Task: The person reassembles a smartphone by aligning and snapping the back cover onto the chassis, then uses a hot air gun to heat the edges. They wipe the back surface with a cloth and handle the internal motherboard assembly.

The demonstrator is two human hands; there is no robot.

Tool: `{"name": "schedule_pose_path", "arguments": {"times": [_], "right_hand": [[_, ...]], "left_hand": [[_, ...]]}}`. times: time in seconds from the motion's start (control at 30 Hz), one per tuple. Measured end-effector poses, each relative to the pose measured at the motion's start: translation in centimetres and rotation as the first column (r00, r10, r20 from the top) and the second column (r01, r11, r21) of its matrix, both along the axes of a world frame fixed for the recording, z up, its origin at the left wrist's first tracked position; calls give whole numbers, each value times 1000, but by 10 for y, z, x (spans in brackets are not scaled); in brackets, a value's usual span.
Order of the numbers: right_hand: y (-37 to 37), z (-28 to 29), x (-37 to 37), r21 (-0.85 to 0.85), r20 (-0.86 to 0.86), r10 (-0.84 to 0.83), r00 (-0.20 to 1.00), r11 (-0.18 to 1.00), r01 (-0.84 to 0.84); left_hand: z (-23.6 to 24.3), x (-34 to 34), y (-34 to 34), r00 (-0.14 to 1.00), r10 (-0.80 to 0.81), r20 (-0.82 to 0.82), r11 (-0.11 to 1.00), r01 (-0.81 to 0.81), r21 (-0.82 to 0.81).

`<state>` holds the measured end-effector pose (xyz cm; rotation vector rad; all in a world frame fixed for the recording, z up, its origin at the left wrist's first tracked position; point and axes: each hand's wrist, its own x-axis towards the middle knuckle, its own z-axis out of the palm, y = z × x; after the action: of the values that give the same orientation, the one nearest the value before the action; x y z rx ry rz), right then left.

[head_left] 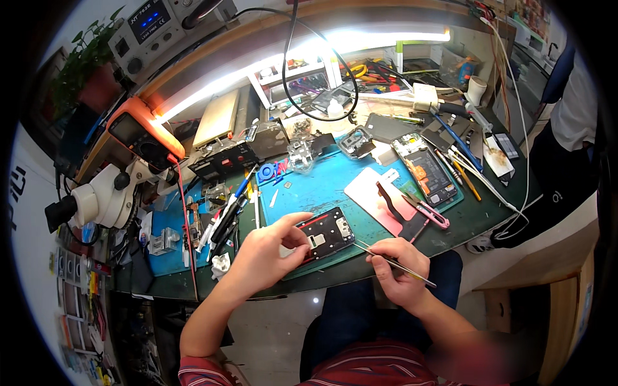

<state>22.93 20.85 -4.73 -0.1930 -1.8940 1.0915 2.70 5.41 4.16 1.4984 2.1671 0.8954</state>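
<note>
At the far left, well away from the fingers, a white stereo microscope (pixel 106 193) and an orange multimeter (pixel 138 132) are seen at the edge of the green bench (pixel 489 212), and a row of pens and tools (pixel 225 215) lies just left of the left hand.

The left hand (pixel 267 254) is curled over the near-left corner of a dark phone frame (pixel 325 233) with a red edge, which lies on the blue mat (pixel 322 186) at the bench's near rim. The frame is pinched between thumb and forefinger, with the other fingers tucked underneath. It is judged that this hold should be kept firm and low, so the frame is not rocked while it is being worked on.

To the right, metal tweezers (pixel 393 262) are gripped in the right hand (pixel 400 270), the fingers pressed together around the shaft like a pen, with the tip brought to the frame's near-right corner. A light squeeze and a shallow angle are thought best, so that a small part is not flicked away.

Beyond the right fingers, a pink panel (pixel 380 193) and an opened phone (pixel 425 168) are laid out.
</note>
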Motion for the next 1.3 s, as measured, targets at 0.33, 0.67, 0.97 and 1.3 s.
{"name": "schedule_pose_path", "arguments": {"times": [0.33, 0.67, 0.97, 1.3], "right_hand": [[0, 2, 1, -31, -5, 24, 1000, 999, -24], [17, 31, -20, -137, 147, 67, 987, 990, -47], [44, 32, -58, 31, 278, 91, 956, 994, -104], [41, 34, -65, -88, 360, 226, 905, 974, -208]], "left_hand": [[49, 3, -182, 870, 471, 148, 874, -483, 53], [2, 35, -235, 829, 559, 8, 788, -529, -315], [-9, -11, -64, 932, -66, -356, 976, 134, 170], [-31, -30, -31, 884, -219, -412, 957, 277, 86]]}}
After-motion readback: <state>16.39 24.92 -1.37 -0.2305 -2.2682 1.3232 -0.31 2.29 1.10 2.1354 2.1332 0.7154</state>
